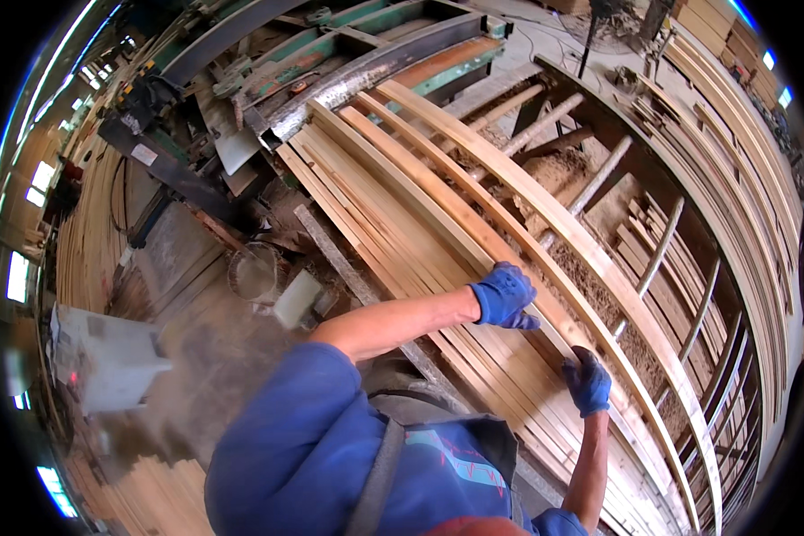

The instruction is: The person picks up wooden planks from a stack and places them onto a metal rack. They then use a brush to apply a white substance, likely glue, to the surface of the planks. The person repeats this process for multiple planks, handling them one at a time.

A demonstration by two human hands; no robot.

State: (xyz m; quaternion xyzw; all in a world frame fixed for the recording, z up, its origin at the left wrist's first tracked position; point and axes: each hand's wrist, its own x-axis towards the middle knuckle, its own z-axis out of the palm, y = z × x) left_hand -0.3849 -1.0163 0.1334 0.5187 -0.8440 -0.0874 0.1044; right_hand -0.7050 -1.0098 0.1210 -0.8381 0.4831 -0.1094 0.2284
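Note:
My left hand, in a blue work glove, is closed over the edge of a long pale wooden plank. My right hand, gloved the same way, grips that plank nearer to my body, its fingers curled over the far side. The plank runs from the upper left to the lower right. On its left, a row of narrow boards lies side by side, close to my body. To its right, several loose planks stretch lengthwise with gaps between them, across metal rollers.
A roller frame with sawdust beneath extends to the right. Lumber stacks line the far right. A green and grey metal machine stands ahead. At left are a bucket, a pale block and a whitish box.

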